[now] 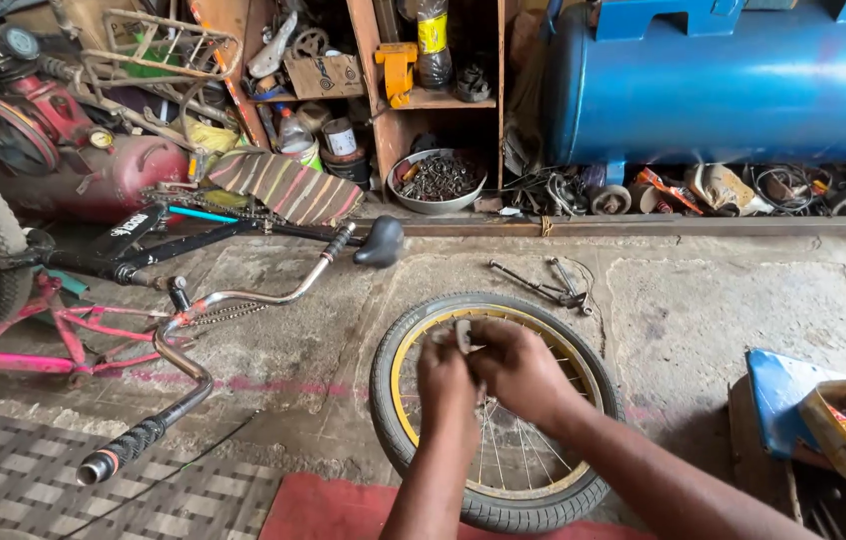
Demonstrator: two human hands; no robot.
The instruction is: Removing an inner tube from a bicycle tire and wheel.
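Observation:
A small bicycle wheel (pixel 398 420) with a black tyre, yellow rim and thin spokes lies flat on the concrete floor in front of me. Both my hands hover over its middle. My left hand (pixel 446 385) and my right hand (pixel 521 368) are pressed together, fingers closed around a small grey metal part (pixel 463 332) that sticks up between them. Which hand carries its weight is unclear.
An upside-down pink bicycle frame (pixel 63 335) with chrome handlebars (pixel 193 370) and black saddle (pixel 379 242) lies to the left. Loose tools (pixel 548 285) rest beyond the wheel. A blue tank (pixel 723 85), cluttered shelves, a bowl of metal parts (pixel 438 180) and a blue box (pixel 778 395) surround the floor.

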